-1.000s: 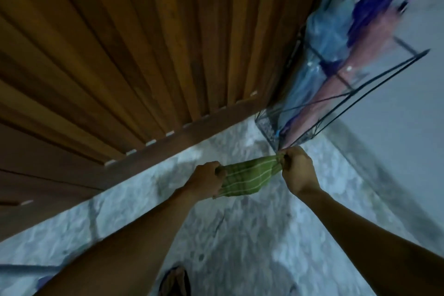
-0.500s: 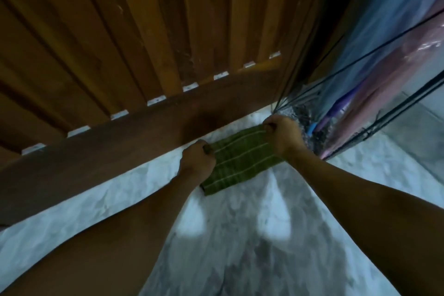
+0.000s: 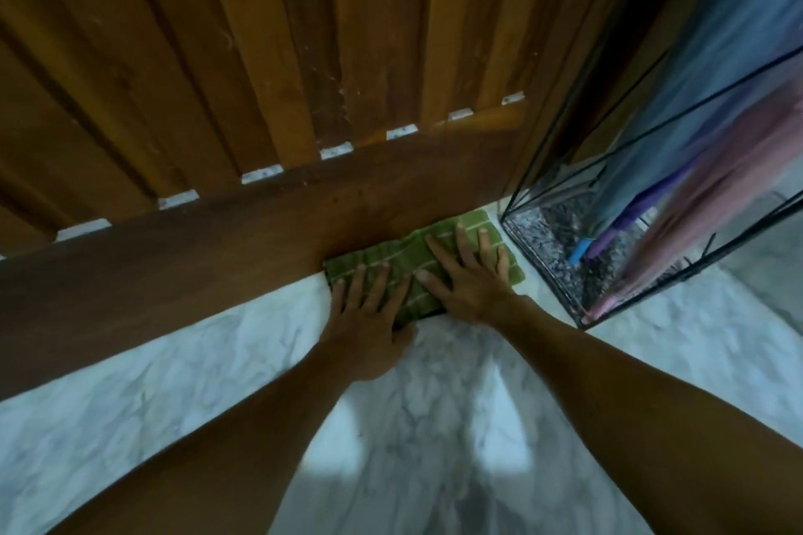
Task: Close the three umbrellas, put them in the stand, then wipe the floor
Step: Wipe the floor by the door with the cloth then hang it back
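Observation:
A green checked cloth [image 3: 393, 258] lies flat on the white marble floor [image 3: 456, 426], against the foot of the wooden door. My left hand [image 3: 369, 317] presses flat on its left part, fingers spread. My right hand [image 3: 467, 274] presses flat on its right part, fingers spread too. To the right stands a black wire umbrella stand [image 3: 560, 269]. Closed umbrellas lean in it: a blue one [image 3: 695, 100], a purple one [image 3: 643, 204] and a pink one [image 3: 712, 204].
A brown slatted wooden door [image 3: 260, 78] fills the upper left, its bottom rail meeting the floor just behind the cloth. The stand's corner sits a little right of my right hand. A grey wall base [image 3: 764, 269] runs at the far right.
Both hands went from gripping the cloth's ends in the air to lying flat on it on the floor. My view has dropped closer to the floor.

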